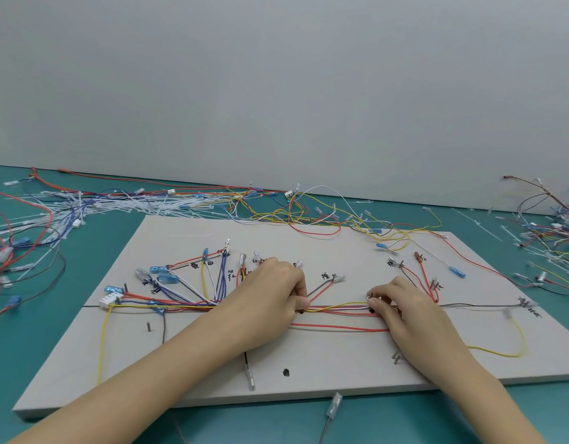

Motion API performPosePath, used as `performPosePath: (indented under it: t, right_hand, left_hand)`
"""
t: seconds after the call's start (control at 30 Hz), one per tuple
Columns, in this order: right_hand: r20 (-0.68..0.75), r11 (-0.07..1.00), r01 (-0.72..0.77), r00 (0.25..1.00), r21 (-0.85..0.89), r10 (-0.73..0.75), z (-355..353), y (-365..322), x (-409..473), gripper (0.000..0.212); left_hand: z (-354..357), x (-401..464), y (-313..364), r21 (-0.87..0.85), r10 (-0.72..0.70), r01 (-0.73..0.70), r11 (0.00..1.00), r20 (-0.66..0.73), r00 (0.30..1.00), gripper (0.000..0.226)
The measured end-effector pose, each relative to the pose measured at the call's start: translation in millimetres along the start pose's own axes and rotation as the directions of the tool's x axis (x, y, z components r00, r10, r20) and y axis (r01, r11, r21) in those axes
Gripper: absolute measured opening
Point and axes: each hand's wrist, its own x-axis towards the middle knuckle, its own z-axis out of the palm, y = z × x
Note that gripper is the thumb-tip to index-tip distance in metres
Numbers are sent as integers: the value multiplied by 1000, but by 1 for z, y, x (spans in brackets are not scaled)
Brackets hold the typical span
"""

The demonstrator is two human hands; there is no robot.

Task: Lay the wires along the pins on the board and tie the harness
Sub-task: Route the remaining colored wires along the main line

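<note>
The wire bundle (337,308) runs left to right across the middle of the board (324,373), its long axis along the black guide line, from the white connector (111,300) at the left to the grey tail far right. Both hands sit on that run. The left hand (276,290) has its fingers curled round the bundle just left of centre, clamping the wires together. The right hand (395,299) pinches something small and white against the bundle with thumb and fingertips (possibly a tie, too small to tell). Between the two grips the strands bow apart a little, yellow arching on top, two red ones sagging nearer. Any tightening, I judge, must go crosswise to this axis, and the right hand is nearer the spot. Loose cable ties (116,203) lie far left on the table (36,363); no container is in view.
</note>
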Motion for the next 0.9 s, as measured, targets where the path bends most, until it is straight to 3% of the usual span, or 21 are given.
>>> performPosePath:
  t: [0.33, 0.67, 0.9]
  right_hand:
    - [2, 997, -16, 1000, -77, 16, 3, -5, -2, 12]
    - [39, 996, 71, 997, -60, -68, 31, -52, 25, 19]
    - [121, 988, -2, 993, 156, -18, 29, -49, 49, 13]
  left_hand:
    - [-3, 0, -1, 42, 9, -9, 999, -10, 1000, 13]
    - [-35, -12, -54, 95, -79, 84, 992, -60, 995, 22]
    - [-46, -7, -67, 140, -105, 116, 983, -80, 991, 16]
